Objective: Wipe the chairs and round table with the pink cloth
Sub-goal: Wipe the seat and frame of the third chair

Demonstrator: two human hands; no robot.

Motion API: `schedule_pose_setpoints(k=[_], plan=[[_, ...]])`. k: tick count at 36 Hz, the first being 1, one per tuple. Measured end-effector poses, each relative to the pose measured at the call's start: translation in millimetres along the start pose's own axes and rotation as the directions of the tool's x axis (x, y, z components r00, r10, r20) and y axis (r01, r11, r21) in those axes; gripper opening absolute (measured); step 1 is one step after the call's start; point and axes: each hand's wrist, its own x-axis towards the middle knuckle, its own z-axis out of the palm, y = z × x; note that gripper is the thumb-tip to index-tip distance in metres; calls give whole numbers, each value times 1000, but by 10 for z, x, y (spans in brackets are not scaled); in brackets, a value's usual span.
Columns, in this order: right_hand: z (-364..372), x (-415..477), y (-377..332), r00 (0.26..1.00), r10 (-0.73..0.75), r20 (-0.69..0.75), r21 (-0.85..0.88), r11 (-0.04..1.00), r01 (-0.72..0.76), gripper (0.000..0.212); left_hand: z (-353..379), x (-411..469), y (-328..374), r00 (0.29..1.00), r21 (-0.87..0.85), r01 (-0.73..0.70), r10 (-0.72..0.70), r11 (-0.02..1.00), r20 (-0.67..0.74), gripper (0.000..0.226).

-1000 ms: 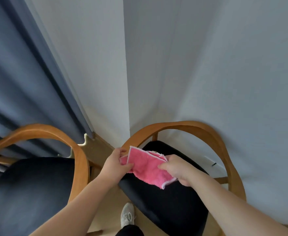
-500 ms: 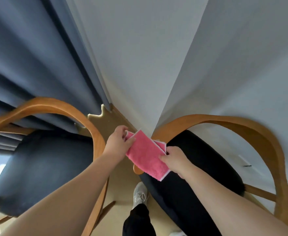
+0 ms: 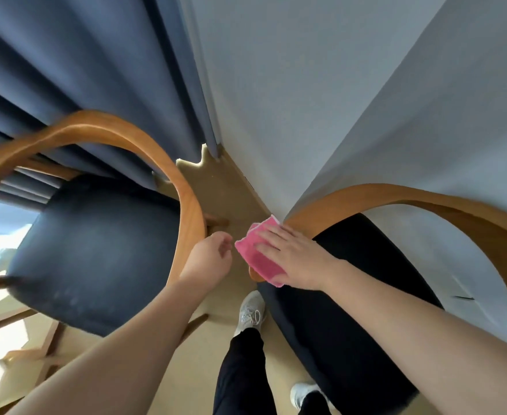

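Observation:
The folded pink cloth [image 3: 256,257] lies over the near end of the right chair's curved wooden armrest [image 3: 396,199]. My right hand [image 3: 294,256] lies flat on top of it, fingers stretched out, pressing it onto the wood. My left hand [image 3: 210,259] hovers just left of the cloth, fingers loosely curled, holding nothing. The right chair has a black seat [image 3: 351,295]. A second chair with a dark seat [image 3: 96,250] and a curved wooden rail [image 3: 144,145] stands on the left. No round table is in view.
Dark blue curtains [image 3: 81,70] hang behind the left chair. White walls [image 3: 306,100] meet in a corner behind the chairs. A narrow strip of beige floor [image 3: 225,187] runs between the chairs, where my legs and white shoes [image 3: 250,310] stand.
My left hand has let go of the cloth and drawn slightly left. My right hand has flattened onto the cloth, pressing it on the right chair's armrest end. The view has shifted left.

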Motion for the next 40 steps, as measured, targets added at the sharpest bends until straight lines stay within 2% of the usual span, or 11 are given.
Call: schedule_pose_setpoints(k=[2,6,10,16,34,40], plan=[[57,148,50,995,-86,49,-88,992,90,66,9,-69,-48,1000,1,-6,6,1000,-9,27],[241,323,98,988,-145,44,-186,971,151,57,49,-153,-124,1000,3,3,-3,1000,-30,28],[373,417,158,989,-145,-24,-178,974,138,49,127,-154,-149,999,14,-1,1,1000,-44,28],[452,403,303,974,-187,-129,-173,971,163,48,256,-92,-105,998,63,-46,49,997,-50,26],[354,47,1137,958,67,-278,-147,983,-112,52,468,190,364,997,91,-80,81,993,-4,24],[344,-79,1424,947,143,-289,-155,969,-193,52,538,307,611,988,143,-150,153,978,-13,25]])
